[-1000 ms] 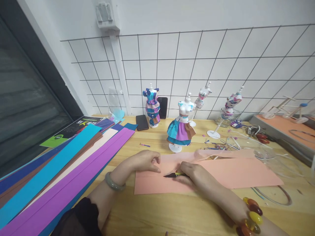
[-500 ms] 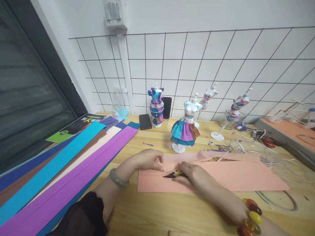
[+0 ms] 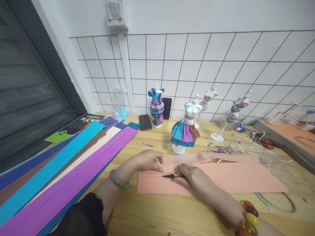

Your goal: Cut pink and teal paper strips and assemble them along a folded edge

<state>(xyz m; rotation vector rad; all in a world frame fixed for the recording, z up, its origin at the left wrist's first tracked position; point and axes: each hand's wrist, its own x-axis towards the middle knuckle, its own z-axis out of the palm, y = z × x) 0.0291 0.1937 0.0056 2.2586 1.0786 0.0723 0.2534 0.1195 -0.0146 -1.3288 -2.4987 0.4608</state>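
Hands meet on the pink sheet (image 3: 233, 178), flat on the table (image 3: 157, 213): the right hand (image 3: 190, 175) clenches a dark blade (image 3: 169, 176), the left hand (image 3: 147, 160) presses just beside, pinching or not I cannot tell. Pressing close to the cut should steady it.

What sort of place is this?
Likely a craft workbench: small dress-form mannequins in paper dresses, long coloured sheets stacked at left, and the right hand holding a dark-bladed cutter on a peach sheet on a wooden table.
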